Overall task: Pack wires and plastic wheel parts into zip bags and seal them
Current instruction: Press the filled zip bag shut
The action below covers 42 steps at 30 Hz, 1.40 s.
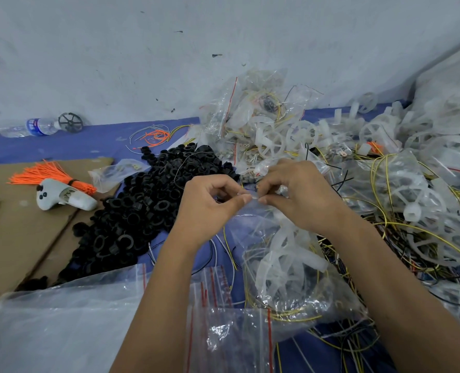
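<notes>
— Where was the zip bag (290, 267)?
— Upright at centre, clear, holding a translucent white wheel part (285, 254) and yellow wires (290, 317), its top edge pinched together.

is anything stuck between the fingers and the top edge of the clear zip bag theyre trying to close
Nothing visible. The left hand and right hand both pinch the top edge of the clear plastic zip bag directly. The white plastic wheel part and yellow wires sit lower inside the bag, below the pinched edge.
</notes>
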### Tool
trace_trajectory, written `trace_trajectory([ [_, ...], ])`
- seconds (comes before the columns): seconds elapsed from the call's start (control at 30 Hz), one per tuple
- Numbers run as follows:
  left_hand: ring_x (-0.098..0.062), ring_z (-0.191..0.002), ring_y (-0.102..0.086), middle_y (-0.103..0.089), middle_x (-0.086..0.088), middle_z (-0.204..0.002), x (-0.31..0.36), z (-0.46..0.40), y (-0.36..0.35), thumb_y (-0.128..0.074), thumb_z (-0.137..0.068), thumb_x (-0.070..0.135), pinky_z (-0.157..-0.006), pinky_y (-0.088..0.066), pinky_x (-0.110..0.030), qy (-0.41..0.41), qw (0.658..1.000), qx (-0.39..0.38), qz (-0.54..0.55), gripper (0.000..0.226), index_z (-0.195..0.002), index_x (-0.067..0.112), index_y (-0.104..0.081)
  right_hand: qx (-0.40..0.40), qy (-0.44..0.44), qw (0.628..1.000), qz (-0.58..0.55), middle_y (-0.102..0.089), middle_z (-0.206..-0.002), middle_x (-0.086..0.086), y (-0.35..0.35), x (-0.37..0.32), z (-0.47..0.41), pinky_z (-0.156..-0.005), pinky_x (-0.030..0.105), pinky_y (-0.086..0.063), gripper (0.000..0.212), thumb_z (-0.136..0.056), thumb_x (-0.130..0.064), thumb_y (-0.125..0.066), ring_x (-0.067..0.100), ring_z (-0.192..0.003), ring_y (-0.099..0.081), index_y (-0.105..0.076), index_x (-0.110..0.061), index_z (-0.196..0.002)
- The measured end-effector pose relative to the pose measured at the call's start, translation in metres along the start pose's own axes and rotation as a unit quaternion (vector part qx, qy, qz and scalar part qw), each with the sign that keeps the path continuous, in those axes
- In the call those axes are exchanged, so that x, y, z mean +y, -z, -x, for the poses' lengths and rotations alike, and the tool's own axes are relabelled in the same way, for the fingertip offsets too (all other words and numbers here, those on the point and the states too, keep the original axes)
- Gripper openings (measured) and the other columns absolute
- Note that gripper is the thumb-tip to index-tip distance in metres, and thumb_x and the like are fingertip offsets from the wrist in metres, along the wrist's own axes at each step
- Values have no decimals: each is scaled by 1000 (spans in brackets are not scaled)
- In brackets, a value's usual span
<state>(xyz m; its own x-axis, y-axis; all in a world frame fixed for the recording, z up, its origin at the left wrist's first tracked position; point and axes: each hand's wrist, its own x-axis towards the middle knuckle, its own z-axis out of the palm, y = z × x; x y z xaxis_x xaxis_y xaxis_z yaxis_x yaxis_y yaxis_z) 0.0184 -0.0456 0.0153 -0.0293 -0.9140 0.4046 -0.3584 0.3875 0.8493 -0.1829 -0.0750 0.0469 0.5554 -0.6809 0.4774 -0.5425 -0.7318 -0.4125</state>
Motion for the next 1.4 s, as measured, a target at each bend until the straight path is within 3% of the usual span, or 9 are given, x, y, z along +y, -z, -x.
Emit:
trace_trajectory([
  [0.23, -34, -70, -65, -70, -13, -73, 1, -1, 2, -84, -80, -1, -66, -54, -41, -19, 1000, 17, -6, 13, -73, 1, -73, -9, 5, 1000, -4, -68, -78, -10, -3, -9, -3, -78, 28, -46, 5, -80, -19, -83, 11, -80, -58, -78, -18, -83],
  [0.4, -22, -73, -68, -75, -12, -79, 2, 1, 7, -78, -85, -2, -72, -55, -39, 19, 998, -44, 43, 6, -80, 0, -75, -10, 1, 1000, -26, -63, -72, -14, -5, -11, -2, -67, 16, -48, 6, -79, -15, -84, 1, -68, -60, -78, -15, -80],
  [0.53, -17, -70, -61, -71, -8, -76, 4, 0, 10, -78, -86, 0, -68, -49, -32, -5, 998, -51, 29, 10, -79, 0, -72, -3, -6, 999, -44, -64, -75, -12, -6, -11, -3, -67, 13, -48, 6, -80, -14, -84, 4, -70, -62, -78, -15, -81],
  [0.73, -18, -71, -62, -68, 1, -72, -1, 1, 15, -77, -88, 2, -69, -52, -42, 15, 999, -34, 31, 13, -78, 5, -70, 15, -18, 998, -62, -69, -72, -5, 0, 1, 2, -64, 9, -46, 7, -76, -9, -86, 6, -69, -64, -79, -12, -77],
  [1.07, -11, -63, -54, -64, -3, -71, -6, 1, 18, -72, -92, 3, -63, -45, -21, 26, 999, 5, 35, 16, -78, 4, -64, 40, -64, 992, -99, -70, -68, -7, 9, 21, 8, -61, 13, -49, 7, -76, -21, -85, 3, -62, -63, -80, -17, -77],
  [1.2, -8, -55, -51, -60, 0, -64, -7, 1, 19, -69, -95, 2, -58, -44, -18, 48, 997, 16, 52, 18, -78, 4, -62, 35, -87, 992, -83, -55, -48, 6, 12, 34, 13, -46, 17, -36, 39, -75, -45, -78, 7, -42, -39, -66, -12, -57],
  [1.3, -12, -61, -57, -64, -5, -71, -5, 1, 15, -66, -98, 5, -57, -50, -20, 89, 992, 19, 82, 20, -78, 8, -62, 67, -95, 988, -98, -43, -47, 15, 15, 39, 18, -44, 19, -33, 58, -74, -47, -77, 8, -41, -28, -51, -1, -51],
  [1.37, -14, -65, -66, -69, -9, -77, 0, 2, 11, -66, -99, 20, -57, -56, -26, 160, 977, -27, 136, 20, -88, 4, -64, 80, -92, 987, -103, -39, -46, 16, 16, 37, 19, -44, 21, -33, 61, -76, -44, -78, 9, -42, -26, -46, 2, -52],
  [1.4, -15, -68, -69, -72, -11, -82, 1, 4, 9, -69, -96, 32, -57, -58, -28, 201, 967, -67, 144, 31, -96, 1, -65, 88, -91, 987, -103, -38, -47, 17, 18, 36, 19, -45, 21, -33, 61, -76, -44, -78, 9, -43, -25, -45, 2, -52],
])
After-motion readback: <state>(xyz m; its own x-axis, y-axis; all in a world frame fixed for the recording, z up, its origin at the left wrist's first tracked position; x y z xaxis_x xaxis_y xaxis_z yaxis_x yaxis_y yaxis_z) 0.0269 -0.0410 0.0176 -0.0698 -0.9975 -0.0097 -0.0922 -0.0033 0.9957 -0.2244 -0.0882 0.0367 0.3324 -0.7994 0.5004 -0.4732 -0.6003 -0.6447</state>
